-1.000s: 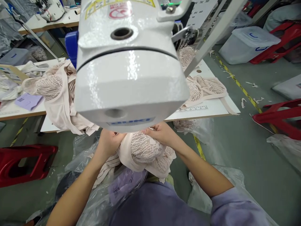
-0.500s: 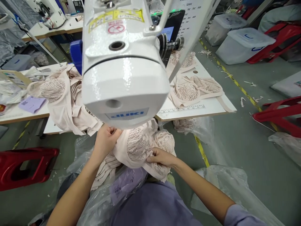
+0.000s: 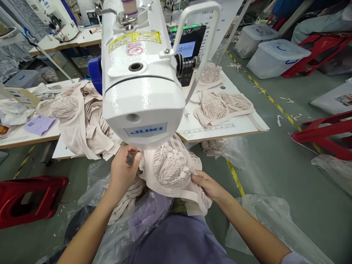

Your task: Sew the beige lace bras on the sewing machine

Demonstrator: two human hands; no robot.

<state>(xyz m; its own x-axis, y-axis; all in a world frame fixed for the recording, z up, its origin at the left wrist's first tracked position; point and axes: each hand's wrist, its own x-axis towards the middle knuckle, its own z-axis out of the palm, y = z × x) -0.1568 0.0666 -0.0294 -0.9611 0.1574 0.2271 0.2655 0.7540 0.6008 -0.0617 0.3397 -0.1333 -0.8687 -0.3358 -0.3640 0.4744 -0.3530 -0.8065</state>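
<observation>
A pale pink lace bra piece (image 3: 170, 170) lies under the head of a white JUKI sewing machine (image 3: 143, 84), which hides the needle area. My left hand (image 3: 123, 170) pinches the piece's left edge right below the machine head, fingers closed on the fabric. At the piece's lower right side, my right hand (image 3: 207, 185) holds the lace cup edge with fingers curled on it. Pink straps (image 3: 126, 201) trail from the piece down over a clear plastic bag on my lap.
A heap of pink lace garments (image 3: 79, 117) covers the white table (image 3: 242, 126) at left; more pieces (image 3: 222, 106) lie at right beside a printed ruler. A purple sheet in plastic (image 3: 145, 216) rests on my lap. Red stools (image 3: 24, 198), lidded plastic bins (image 3: 277, 55).
The camera has pulled back, so the machine head looks smaller. My right hand has come down from the piece's top edge to its lower right side. My left hand has barely moved.
</observation>
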